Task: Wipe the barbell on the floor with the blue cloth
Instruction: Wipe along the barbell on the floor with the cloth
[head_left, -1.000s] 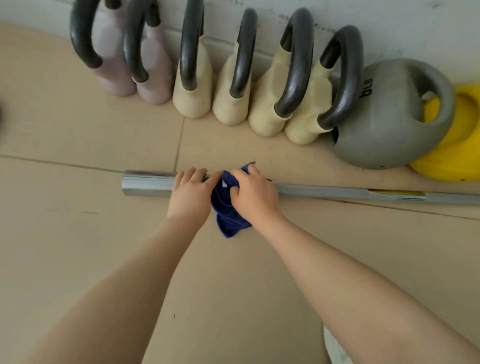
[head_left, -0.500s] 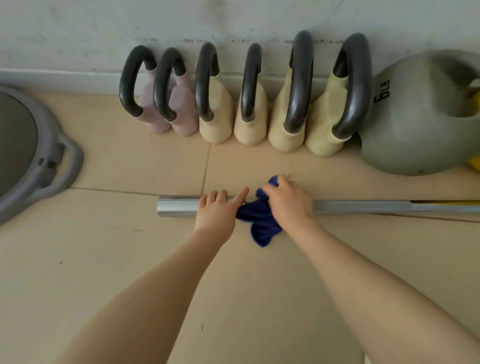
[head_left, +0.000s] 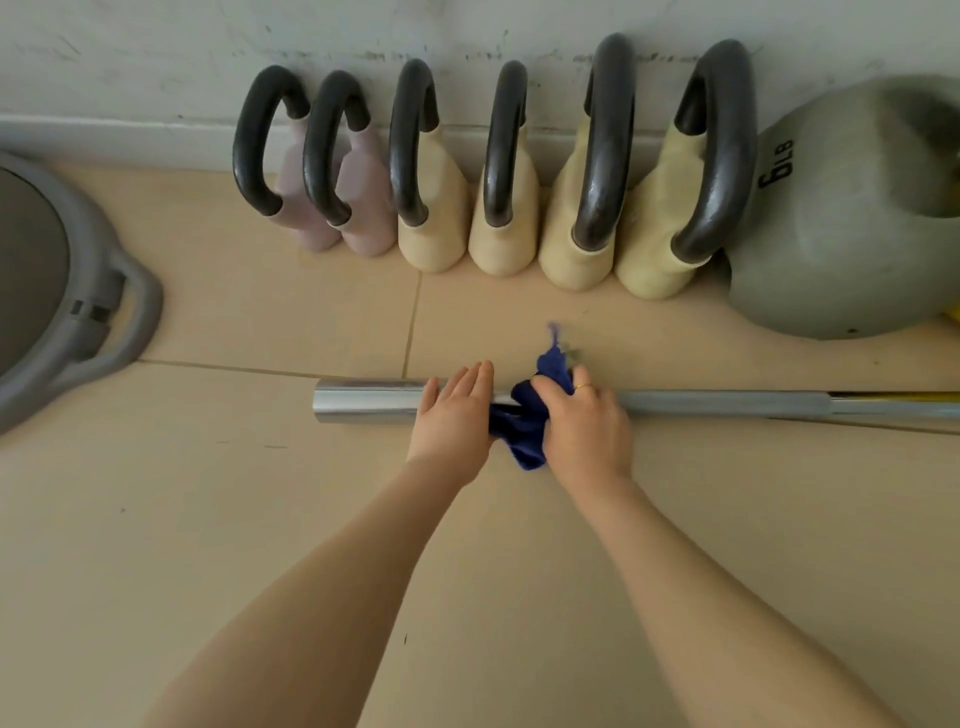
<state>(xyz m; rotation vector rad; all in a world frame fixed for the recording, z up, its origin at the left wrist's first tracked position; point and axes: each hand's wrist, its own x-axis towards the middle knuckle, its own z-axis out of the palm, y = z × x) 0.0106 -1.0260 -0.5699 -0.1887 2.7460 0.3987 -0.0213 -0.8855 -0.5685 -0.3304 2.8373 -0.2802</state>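
A silver barbell (head_left: 369, 407) lies across the beige floor, its shiny sleeve end at the left and its thinner shaft running off to the right. My left hand (head_left: 454, 415) rests flat on the sleeve with straight fingers. Just to its right, my right hand (head_left: 584, 423) grips the bunched blue cloth (head_left: 524, 431) against the bar, a ring on one finger. A corner of the cloth sticks up behind the bar. The bar under the cloth is hidden.
Several handled weights, two pink (head_left: 332, 208) and others cream (head_left: 498, 228), stand in a row along the white wall. A grey kettlebell (head_left: 841, 249) marked 6 LB sits at the right. A grey round platform (head_left: 67, 322) lies at the left.
The view has tilted up and shifted, so the wall and the grey platform now show. Both hands stay on the bar, with the cloth's corner now flicked up behind it.
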